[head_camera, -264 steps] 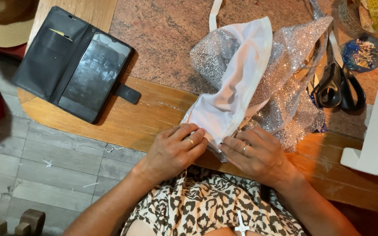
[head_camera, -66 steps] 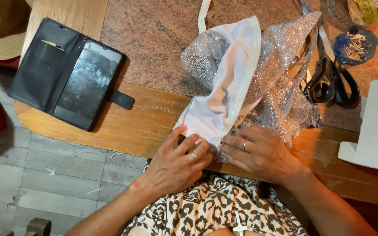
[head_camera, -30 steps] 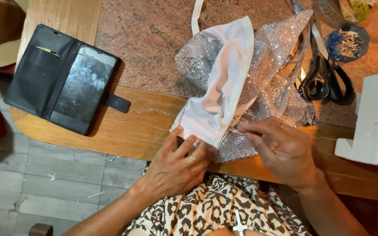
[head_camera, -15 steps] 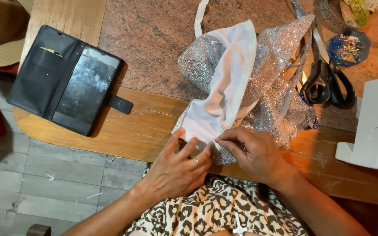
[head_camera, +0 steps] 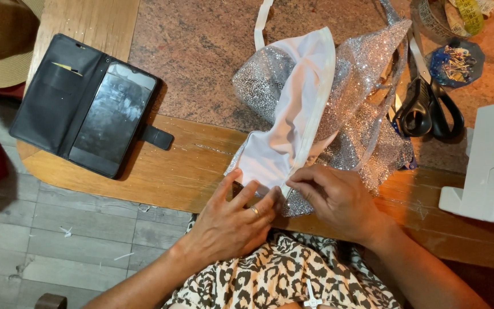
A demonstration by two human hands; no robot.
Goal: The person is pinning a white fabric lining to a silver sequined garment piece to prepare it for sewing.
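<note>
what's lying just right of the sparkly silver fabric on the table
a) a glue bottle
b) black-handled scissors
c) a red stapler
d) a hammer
b: black-handled scissors lie on the stone tabletop at the right edge of the silver glitter fabric, below a small dish of pins.
</note>
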